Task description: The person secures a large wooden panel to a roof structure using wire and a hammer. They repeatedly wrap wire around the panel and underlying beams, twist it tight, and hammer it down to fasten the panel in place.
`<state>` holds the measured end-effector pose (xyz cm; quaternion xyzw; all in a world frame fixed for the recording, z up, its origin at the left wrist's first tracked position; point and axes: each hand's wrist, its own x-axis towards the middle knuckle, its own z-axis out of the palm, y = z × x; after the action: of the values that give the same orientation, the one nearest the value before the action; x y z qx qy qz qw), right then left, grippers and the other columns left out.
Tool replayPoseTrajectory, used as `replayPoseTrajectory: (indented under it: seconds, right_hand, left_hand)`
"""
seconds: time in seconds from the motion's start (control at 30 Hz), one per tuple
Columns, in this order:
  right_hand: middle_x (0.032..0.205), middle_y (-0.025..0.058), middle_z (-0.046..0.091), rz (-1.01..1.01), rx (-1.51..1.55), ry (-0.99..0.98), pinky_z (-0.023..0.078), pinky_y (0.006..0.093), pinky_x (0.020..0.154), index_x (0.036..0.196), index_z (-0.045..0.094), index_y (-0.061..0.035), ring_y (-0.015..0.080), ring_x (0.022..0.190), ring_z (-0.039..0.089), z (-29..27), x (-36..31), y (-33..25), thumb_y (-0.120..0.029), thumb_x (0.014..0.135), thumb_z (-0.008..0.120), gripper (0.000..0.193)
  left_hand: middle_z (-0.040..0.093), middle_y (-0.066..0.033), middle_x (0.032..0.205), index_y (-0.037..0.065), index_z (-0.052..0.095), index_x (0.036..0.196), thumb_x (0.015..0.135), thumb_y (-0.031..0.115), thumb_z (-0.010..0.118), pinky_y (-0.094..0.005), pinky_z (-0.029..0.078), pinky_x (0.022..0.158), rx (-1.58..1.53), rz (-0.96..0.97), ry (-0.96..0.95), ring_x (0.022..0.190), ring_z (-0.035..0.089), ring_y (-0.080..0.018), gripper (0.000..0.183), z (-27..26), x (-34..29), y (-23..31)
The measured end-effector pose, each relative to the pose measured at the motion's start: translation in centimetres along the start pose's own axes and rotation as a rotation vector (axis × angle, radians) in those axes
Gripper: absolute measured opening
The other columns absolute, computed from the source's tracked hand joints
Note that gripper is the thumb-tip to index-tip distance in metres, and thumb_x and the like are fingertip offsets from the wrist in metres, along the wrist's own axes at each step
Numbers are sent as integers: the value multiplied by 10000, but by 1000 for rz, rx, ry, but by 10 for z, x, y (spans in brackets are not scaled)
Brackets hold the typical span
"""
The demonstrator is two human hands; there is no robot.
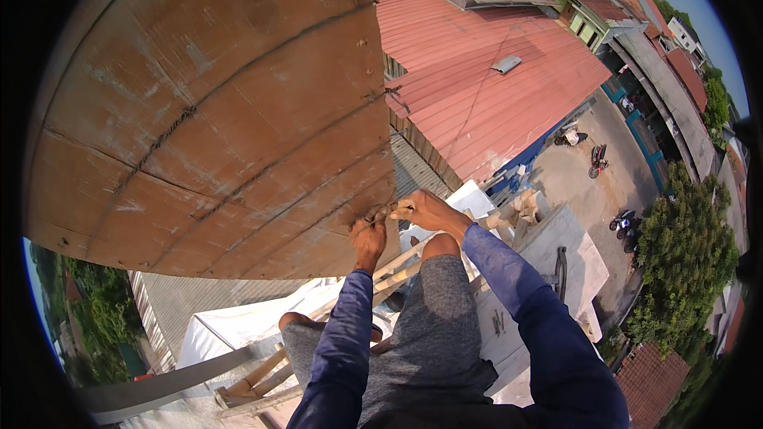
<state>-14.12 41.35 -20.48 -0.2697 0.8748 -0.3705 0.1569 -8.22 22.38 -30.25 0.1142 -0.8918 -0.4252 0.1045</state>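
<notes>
A large curved brown panel (262, 111) with several dark twisted wires (238, 189) across its face fills the upper left. At its lower right edge my two hands are close together, almost touching. My left hand (369, 240) lies against the panel with its fingers curled closed on a thin strand of wire. My right hand (425, 211) reaches in from the right, just off the panel's edge, thumb and fingers pinched on the strand's end. The fingertips partly hide the strand.
I am high above ground. Bamboo poles (258, 377) run beneath my legs. On a pale board (517, 342) at my right lie a dark curved metal tool (561, 272) and small nail-like pieces (498, 322). Beyond are a red metal roof (477, 71), parked motorcycles and a tree (683, 246).
</notes>
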Motion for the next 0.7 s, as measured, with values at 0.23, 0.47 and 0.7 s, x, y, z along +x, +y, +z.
replayPoseTrajectory:
  seconds: [0.23, 0.47, 0.7]
  right_hand:
    - [799, 227, 690, 86, 58, 5, 509, 423, 701, 989, 741, 4, 279, 701, 637, -2, 31, 19, -356, 884, 745, 375]
    - [916, 319, 674, 135, 13, -57, 527, 479, 762, 970, 686, 81, 410, 862, 678, -9, 25, 22, -263, 884, 709, 355]
    - [896, 280, 629, -117, -394, 172, 535, 504, 828, 850, 635, 45, 442, 916, 658, 8, 14, 17, -80, 840, 603, 129]
  left_hand:
    - [660, -14, 786, 31, 743, 953, 975, 181, 664, -296, 414, 602, -923, -361, -193, 632, 519, -120, 172, 12, -3, 16]
    - [666, -47, 761, 0, 722, 1001, 971, 118, 632, -295, 428, 595, -794, -315, -123, 645, 553, -127, 151, 14, -6, 31]
    - [711, -116, 754, -28, 702, 935, 939, 152, 628, -346, 509, 630, -545, -292, -138, 640, 637, -210, 195, 3, 4, 30]
